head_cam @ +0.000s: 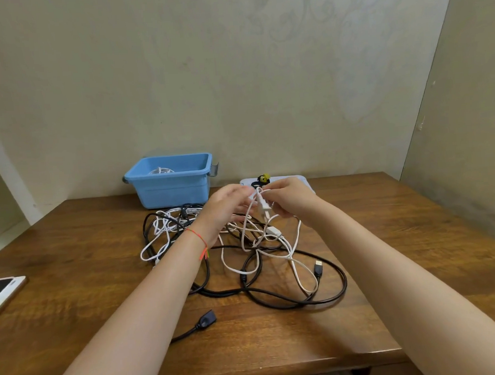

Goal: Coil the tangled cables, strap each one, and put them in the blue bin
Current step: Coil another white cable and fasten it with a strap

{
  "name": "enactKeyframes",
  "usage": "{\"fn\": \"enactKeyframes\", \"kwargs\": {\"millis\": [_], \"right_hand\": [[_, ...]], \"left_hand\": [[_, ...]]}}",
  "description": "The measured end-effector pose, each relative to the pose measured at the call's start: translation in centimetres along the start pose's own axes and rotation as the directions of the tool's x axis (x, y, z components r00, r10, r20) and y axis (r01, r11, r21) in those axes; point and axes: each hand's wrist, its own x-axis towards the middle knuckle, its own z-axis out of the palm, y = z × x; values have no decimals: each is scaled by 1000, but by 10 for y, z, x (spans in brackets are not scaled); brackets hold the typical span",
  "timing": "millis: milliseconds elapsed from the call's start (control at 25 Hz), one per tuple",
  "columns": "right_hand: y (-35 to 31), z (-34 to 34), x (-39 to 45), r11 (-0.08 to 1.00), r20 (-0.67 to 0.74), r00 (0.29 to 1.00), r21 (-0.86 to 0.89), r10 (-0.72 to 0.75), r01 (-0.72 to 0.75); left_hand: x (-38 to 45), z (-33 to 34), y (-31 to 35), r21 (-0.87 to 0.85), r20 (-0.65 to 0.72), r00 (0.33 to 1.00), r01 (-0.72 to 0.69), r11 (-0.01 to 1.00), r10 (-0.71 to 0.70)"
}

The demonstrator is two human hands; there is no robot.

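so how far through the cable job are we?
Early. Done: one white coil appears to lie in the blue bin; whether it is strapped cannot be told. In hand: left hand and right hand hold a white cable lifted from the pile. Left: black cables and white cables lie tangled on the table; straps wait behind.

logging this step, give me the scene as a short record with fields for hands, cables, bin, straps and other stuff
left hand: raised over the pile, at the white cable; its grip is unclear
right hand: pinches the white cable near its plug
cables: black cables and white ones tangled on the table
blue bin: at the back, one white coil inside
straps: on a white tray behind the hands
other: phone at the left edge
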Motion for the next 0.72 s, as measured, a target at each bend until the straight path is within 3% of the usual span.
{"fn": "enactKeyframes", "kwargs": {"millis": [120,320,400,560,640,720], "right_hand": [[0,2,-1,998,-31,998,-22,52,-53],[1,10,-1,963,3,984,-202,180,-176],[2,10,-3,947,29,988,-291,149,-134],[-4,-6,-11,950,209,975,-313,74,-5],[-8,-11,-14,948,256,966,-315,46,39],[-15,-9,-12,972,216,975,-213,-51,98]], "left_hand": [[-2,7,6,208,29,1000,-2,978,-4],[3,10,0,105,-156,982,124,987,-107],[6,7,-4,118,-259,955,181,976,-146],[15,-13,-11,327,-432,897,253,910,-94],[13,-12,-4,415,-327,942,209,886,-69],[6,-1,5,319,-134,989,107,942,-67]]}}
